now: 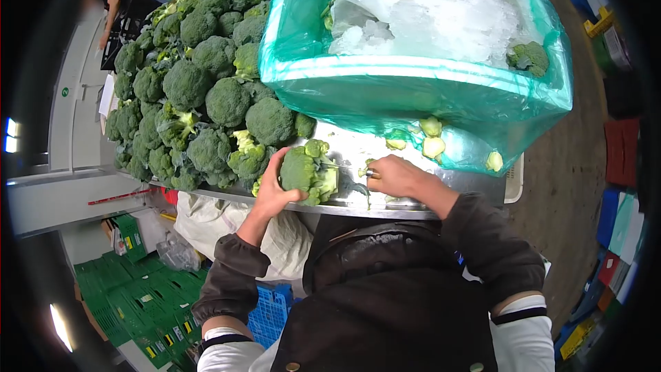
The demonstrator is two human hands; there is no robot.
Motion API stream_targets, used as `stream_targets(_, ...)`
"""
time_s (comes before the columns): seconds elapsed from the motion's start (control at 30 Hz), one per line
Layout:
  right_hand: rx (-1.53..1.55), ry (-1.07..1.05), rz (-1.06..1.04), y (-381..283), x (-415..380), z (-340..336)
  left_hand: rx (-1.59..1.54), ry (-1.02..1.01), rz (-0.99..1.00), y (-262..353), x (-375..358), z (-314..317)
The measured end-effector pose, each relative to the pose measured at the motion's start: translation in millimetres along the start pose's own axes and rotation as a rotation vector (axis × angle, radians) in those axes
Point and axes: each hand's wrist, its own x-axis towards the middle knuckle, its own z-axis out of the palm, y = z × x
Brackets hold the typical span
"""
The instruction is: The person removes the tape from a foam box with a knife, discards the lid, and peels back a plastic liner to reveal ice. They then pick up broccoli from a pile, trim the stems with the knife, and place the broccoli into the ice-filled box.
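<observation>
Head view: broccoli head [308, 173] gripped by left hand [270, 191] at worktop [385, 208] edge; knife [359, 186] clenched in right hand [397, 175], blade at stalk. Slip risked: wet steel, fingers close to blade; cut likely if broccoli rolls.

The broccoli head [308, 172] in the left hand [272, 189] is deep green with a paler yellow-green stalk. At twelve o'clock the box liner [413, 93] is translucent teal over white ice [441, 7]. Sleeves [231, 279] look dark brown, perhaps grey. Crates [131, 303] at seven o'clock are bright green, one blue [270, 313].
</observation>
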Motion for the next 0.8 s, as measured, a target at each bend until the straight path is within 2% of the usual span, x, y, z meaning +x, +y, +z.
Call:
stream_targets(0.07, 0.076, -0.034, -0.037, -7, -6, -9, -0.147, -0.007, 0.078, -3, -1, -4)
stream_targets(0.13, 0.73, -0.302, 0.343, -18, -8, -17, -0.206, 0.032, 0.079, -6, -2, -4)
stream_targets(0.17, 0.918, -0.191, 0.402, -10, -4, -11, -0.373, 0.098, 0.077, -7, -5, -5)
stream_targets(0.2, 0.919, -0.192, 0.398, -9, -8, -9, -0.536, 0.162, 0.079, -7, -7, -8)
stream_targets(0.27, 0.796, -0.216, 0.374, -15, -19, -7, -0.504, 0.193, 0.068, 0, -12, -13)
stream_targets(0.33, 0.7, -0.227, 0.347, -19, -20, -6, -0.714, 0.113, 0.013, -2, -13, -20)
stream_targets(0.4, 0.471, 0.185, 0.043, -17, -12, 1, -1.015, 0.044, -0.088, -16, -17, -21)
stream_targets(0.43, 0.441, 0.268, -0.045, -25, -14, -8, -1.155, 0.022, -0.126, -17, -17, -19)
stream_targets(0.53, 0.324, 0.337, -0.173, -40, -21, -23, -1.414, 0.044, -0.254, -6, -22, -8)
stream_targets(0.6, 0.269, 0.341, -0.206, -45, -24, -26, -1.656, -0.208, -0.251, -12, -29, -8)
stream_targets(0.63, 0.255, 0.385, -0.238, -47, -25, -25, -1.656, -0.197, -0.236, -6, -29, -7)
stream_targets(0.67, 0.242, 0.428, -0.268, -49, -25, -26, -1.569, -0.077, -0.352, 7, -31, -3)
stream_targets(0.7, 0.22, 0.385, -0.242, -56, -26, -31, -1.476, 0.039, -0.469, 16, -32, -2)
stream_targets(0.73, 0.216, 0.383, -0.246, -63, -26, -33, -1.479, 0.042, -0.465, 20, -31, -1)
stream_targets(0.8, 0.235, 0.448, -0.387, -78, -23, -34, -1.398, 0.034, -0.506, 24, -31, 1)
